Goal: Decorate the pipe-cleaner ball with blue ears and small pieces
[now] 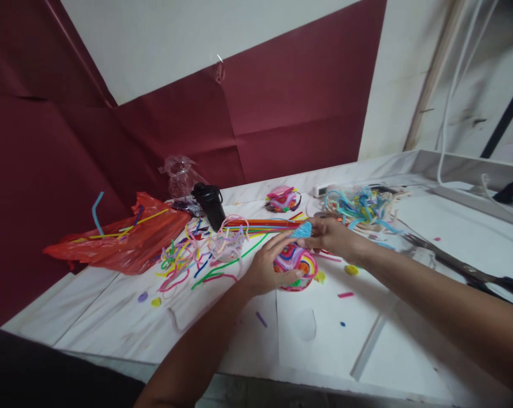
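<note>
A round craft piece [294,262] with coiled pink, purple, yellow and orange strips is held near the table surface. My left hand [265,271] is closed on its left side, thumb across the front. Above its upper edge, my right hand [330,237] pinches a small light blue piece [302,230]. The fingertips of my left hand reach the blue piece's left side. Whether the blue piece is joined to the round one, I cannot tell. Behind both hands lies a bundle of long coloured strips [256,225]. A similar round piece [282,199] sits further back.
To the left are a red plastic bag [124,258], a black bottle [210,207] and tangled strips [184,258]. At the right lie large scissors [464,265], a pile of blue and cream strips [362,207] and a white bar [373,340]. Small scraps dot the white table [256,351].
</note>
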{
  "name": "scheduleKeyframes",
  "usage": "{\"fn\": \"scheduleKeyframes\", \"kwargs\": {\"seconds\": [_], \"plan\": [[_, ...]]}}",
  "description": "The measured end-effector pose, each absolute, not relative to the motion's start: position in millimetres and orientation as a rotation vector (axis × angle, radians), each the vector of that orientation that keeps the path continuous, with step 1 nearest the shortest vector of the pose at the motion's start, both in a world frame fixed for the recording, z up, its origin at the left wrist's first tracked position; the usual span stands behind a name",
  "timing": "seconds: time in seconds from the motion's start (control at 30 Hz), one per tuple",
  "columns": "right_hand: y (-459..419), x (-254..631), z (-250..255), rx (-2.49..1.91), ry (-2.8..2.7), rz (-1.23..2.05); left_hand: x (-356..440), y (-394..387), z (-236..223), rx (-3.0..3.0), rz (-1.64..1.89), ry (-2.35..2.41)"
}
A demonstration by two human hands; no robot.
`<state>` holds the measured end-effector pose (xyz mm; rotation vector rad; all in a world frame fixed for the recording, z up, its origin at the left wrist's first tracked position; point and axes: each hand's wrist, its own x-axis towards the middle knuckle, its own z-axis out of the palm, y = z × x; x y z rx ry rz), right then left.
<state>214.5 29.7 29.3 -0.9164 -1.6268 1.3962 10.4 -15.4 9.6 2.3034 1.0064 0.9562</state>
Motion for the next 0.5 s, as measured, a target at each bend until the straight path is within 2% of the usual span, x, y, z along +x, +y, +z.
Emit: {"fn": "scheduleKeyframes", "kwargs": {"seconds": [0.5], "plan": [[31.7,221.0,28.6,-0.944,-1.646,1.409,8.0,-11.2,6.7,2.291,0.997,0.967]]}}
